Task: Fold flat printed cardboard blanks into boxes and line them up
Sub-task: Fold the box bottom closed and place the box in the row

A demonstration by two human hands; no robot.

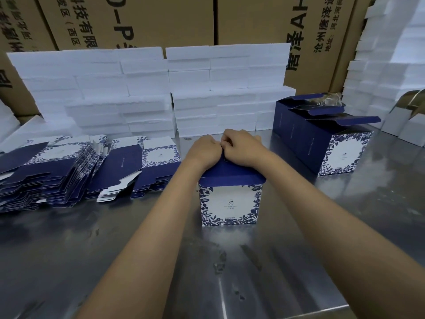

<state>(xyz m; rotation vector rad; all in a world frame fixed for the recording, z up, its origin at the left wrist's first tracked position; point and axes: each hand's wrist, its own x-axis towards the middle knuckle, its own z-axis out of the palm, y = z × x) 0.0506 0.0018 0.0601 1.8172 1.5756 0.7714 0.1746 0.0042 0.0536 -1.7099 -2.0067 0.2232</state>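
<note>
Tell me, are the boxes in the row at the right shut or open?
Open: the boxes in the row have their navy top flaps standing up, unfolded.

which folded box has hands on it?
The lone box at table centre: left hand and right hand work its top flap. The boxes in the row at right stand untouched.

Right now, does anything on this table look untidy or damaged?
The stacks of flat blanks on the left are fanned out and slumped, with loose flaps sticking out, not squared. The metal table carries scuffs and smears. The box under both hands looks intact.
</note>
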